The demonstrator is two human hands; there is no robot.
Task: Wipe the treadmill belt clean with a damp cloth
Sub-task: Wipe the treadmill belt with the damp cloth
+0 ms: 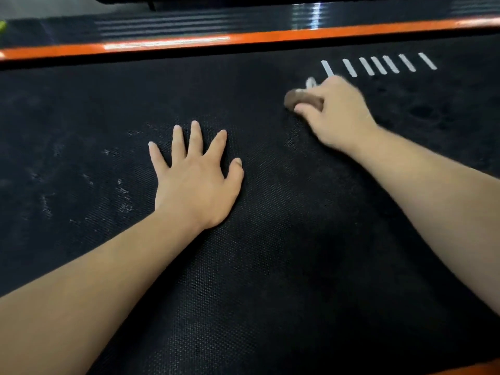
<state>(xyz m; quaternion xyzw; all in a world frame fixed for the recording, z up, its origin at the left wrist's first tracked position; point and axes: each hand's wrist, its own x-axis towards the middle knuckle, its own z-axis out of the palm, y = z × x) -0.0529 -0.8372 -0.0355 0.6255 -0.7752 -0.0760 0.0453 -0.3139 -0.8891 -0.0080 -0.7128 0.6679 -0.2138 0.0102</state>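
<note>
In the upper right of the frame the right hand (pixel 335 112) is smeared by blur and covers most of the brown cloth (pixel 299 98), whose shape cannot be told, while a yellow-green object (pixel 2 26) at the upper left edge and an orange strip (pixel 476 370) in the lower right corner are cut off by the frame.

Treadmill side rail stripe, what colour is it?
The stripe is bright orange, clearest in the head view.

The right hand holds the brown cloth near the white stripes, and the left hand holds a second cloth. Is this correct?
Not quite. In the head view the left hand holds nothing; it lies flat on the belt, fingers spread. The right hand does hold the brown cloth near the white stripes.
</note>
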